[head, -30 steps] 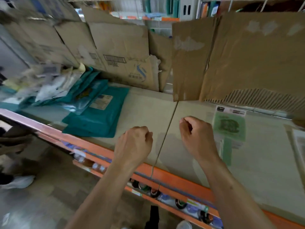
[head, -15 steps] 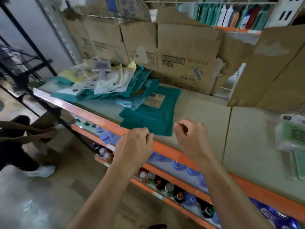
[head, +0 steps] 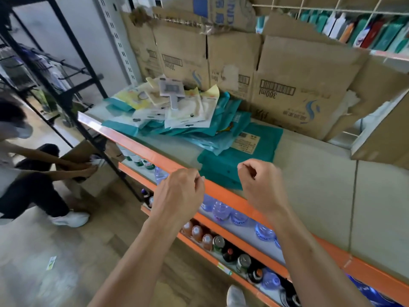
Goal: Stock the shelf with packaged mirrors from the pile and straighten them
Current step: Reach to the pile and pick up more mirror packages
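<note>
A loose pile of packaged mirrors point(head: 174, 105), white and yellow packets with a grey handled mirror on top, lies at the back left of the shelf top point(head: 314, 191). Under and beside it lie flat teal packets point(head: 234, 158). My left hand point(head: 180, 192) hovers over the orange front edge point(head: 223, 192), fingers curled, holding nothing. My right hand point(head: 260, 185) is a little to its right, just in front of the teal packets, also curled and holding nothing. Neither hand touches a packet.
Torn cardboard boxes point(head: 294, 89) stand along the back of the shelf. Bottles point(head: 221, 242) fill the lower shelves. A person point(head: 33, 173) crouches on the floor at the left beside a black rack point(head: 66, 69). My shoe point(head: 235, 296) shows below.
The view has swung left: the green mirror packet at the right has left the frame and the pile has come into view. Both hands stayed curled and drew back to the shelf's front edge.
</note>
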